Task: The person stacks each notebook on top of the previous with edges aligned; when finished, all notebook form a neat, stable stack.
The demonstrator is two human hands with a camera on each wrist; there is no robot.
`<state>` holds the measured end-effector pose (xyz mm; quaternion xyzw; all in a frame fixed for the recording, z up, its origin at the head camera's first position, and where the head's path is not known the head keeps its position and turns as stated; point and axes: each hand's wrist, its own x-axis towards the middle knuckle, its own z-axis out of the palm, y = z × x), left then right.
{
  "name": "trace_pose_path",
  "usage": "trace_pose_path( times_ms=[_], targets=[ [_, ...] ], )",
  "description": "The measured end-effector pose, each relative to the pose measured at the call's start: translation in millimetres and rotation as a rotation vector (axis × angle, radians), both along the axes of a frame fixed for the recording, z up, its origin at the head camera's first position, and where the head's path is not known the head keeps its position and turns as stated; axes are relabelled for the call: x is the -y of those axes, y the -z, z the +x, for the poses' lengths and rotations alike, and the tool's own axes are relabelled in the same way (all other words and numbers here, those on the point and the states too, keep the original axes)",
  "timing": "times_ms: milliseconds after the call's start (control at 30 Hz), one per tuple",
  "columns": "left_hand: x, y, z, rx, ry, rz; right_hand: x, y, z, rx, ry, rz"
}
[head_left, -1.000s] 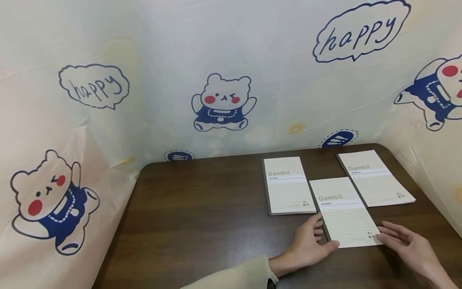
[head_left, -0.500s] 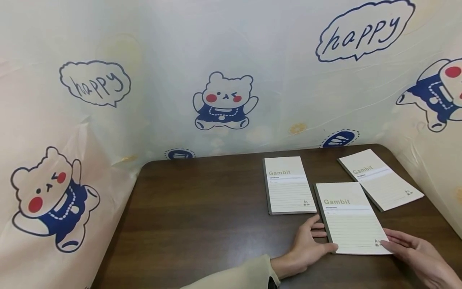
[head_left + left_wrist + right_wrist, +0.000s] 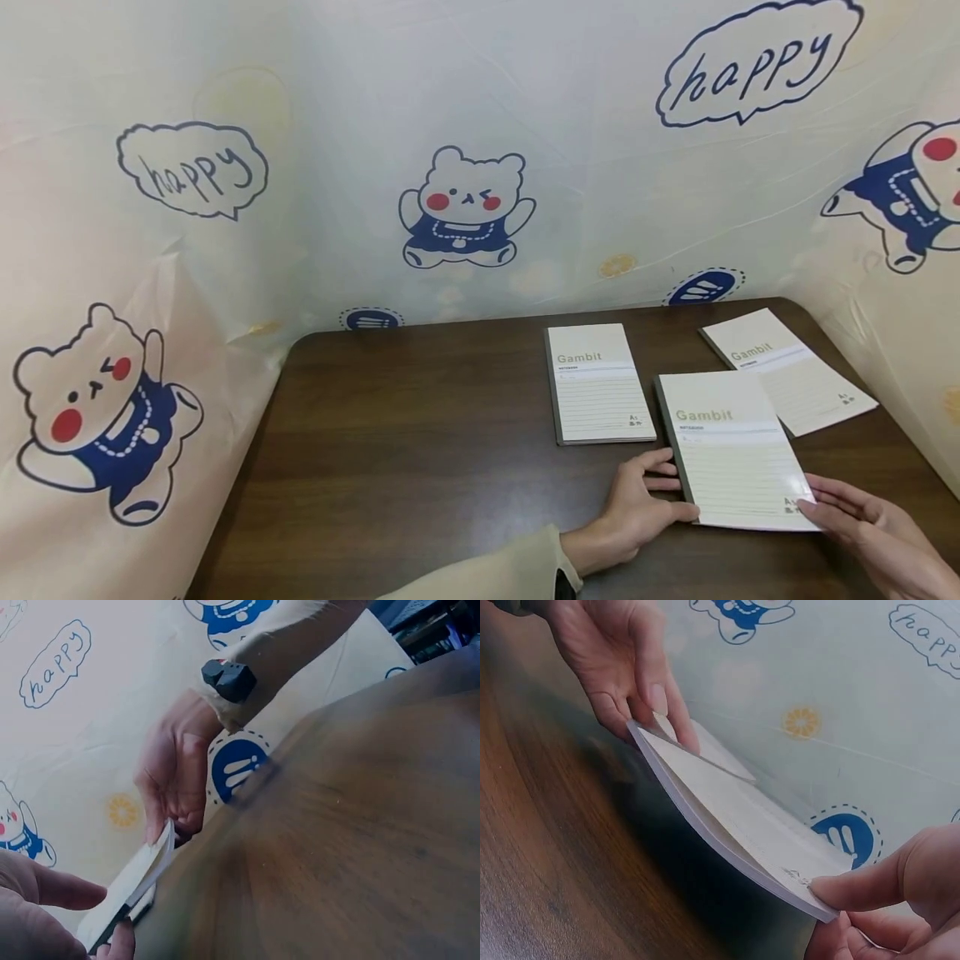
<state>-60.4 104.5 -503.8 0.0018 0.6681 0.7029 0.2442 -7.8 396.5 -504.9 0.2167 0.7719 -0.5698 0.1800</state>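
The nearest white "Gambit" notebook (image 3: pixel 738 475) has a dark spine and is between both hands, tilted. My left hand (image 3: pixel 630 512) holds its spine side near the lower corner, thumb at the cover edge and fingers at the spine. At the lower right corner my right hand (image 3: pixel 873 525) pinches it, thumb on the cover and fingers beneath. In the right wrist view the notebook (image 3: pixel 727 806) bows slightly and its lower edge is raised off the wood. Two matching notebooks lie behind: one on the left (image 3: pixel 600 400), and one turned at an angle (image 3: pixel 817 392), partly covered by the held one.
A dark brown wooden table (image 3: pixel 420 442) with rounded corners bears the notebooks. Around its back and sides hangs a pale curtain (image 3: pixel 337 208) printed with bears and "happy" bubbles. The angled notebook lies near the table's right edge.
The held notebook has moved right and toward me, and tilted up in the last half second. The back right notebook has turned clockwise. My right hand now pinches the corner.
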Motion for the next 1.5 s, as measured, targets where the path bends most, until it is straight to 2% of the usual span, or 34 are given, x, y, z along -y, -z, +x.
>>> trace_pose_path(
  times_ms=[133,267,367,533,633,733,900,1200,1500],
  targets=[
    [5.1,-2.8,-4.9,-0.079,0.018,0.004,3.4,-3.8,-1.6,-0.025,0.015,0.008],
    [12.4,-5.3,-12.1,-0.146,0.025,0.011,9.7,-4.3,-5.8,-0.108,0.019,-0.027],
    [19.8,-6.7,-17.5,-0.160,0.029,0.019,15.5,-3.9,-9.4,-0.161,-0.006,-0.017],
    [35.3,-8.3,-26.7,-0.191,0.032,0.034,29.8,-4.5,-19.5,-0.198,-0.022,0.008],
    [44.3,-7.0,-32.4,-0.222,0.026,0.014,40.3,-5.4,-26.7,-0.237,-0.003,-0.028],
    [53.3,-3.5,-38.1,-0.246,0.016,-0.005,52.7,-8.0,-34.4,-0.274,-0.026,0.018],
    [72.2,0.9,-47.6,-0.268,-0.018,-0.031,79.2,-11.1,-52.5,-0.311,-0.079,0.127],
    [105.2,4.9,-64.2,-0.299,-0.112,-0.090,116.8,-11.1,-82.5,-0.358,-0.142,0.094],
    [119.5,8.3,-82.3,-0.331,-0.173,-0.110,130.7,-7.8,-109.7,-0.394,-0.181,0.100]
  ],
)
